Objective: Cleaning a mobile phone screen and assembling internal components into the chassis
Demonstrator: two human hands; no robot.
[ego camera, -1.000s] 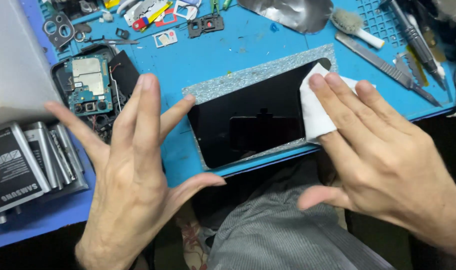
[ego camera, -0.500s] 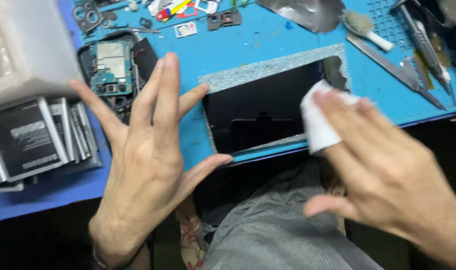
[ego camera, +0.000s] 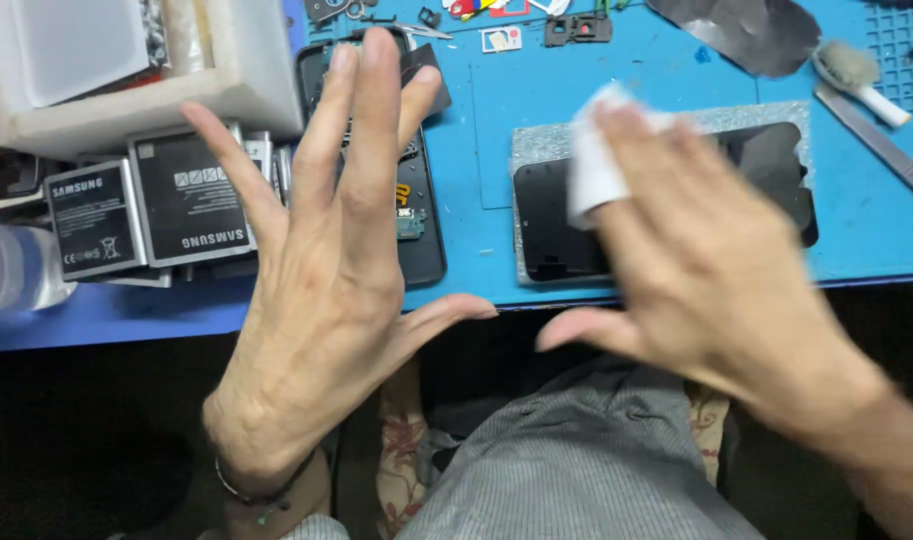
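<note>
My left hand (ego camera: 326, 260) is open with its fingers spread wide, hovering above an opened black phone body (ego camera: 428, 235) on the blue mat (ego camera: 496, 120). My right hand (ego camera: 716, 270) is blurred by motion and holds a white wipe (ego camera: 594, 165) under its fingertips. The wipe rests on the left part of a black phone screen panel (ego camera: 551, 225). That panel lies on a grey glittery pad (ego camera: 531, 140) near the mat's front edge. Most of the panel's middle is hidden by my right hand.
Several phone batteries (ego camera: 186, 200) lie in a row at the left, below a white foam box (ego camera: 126, 90). A clear bottle (ego camera: 11, 270) is at the far left. A brush (ego camera: 856, 70), a flat metal tool (ego camera: 881, 145), a foil piece (ego camera: 746, 30) and small parts sit at the back.
My right hand has slid the white wipe from the panel's right end towards its left end. My left hand stays spread and has moved over the opened phone. The camera view has shifted.
</note>
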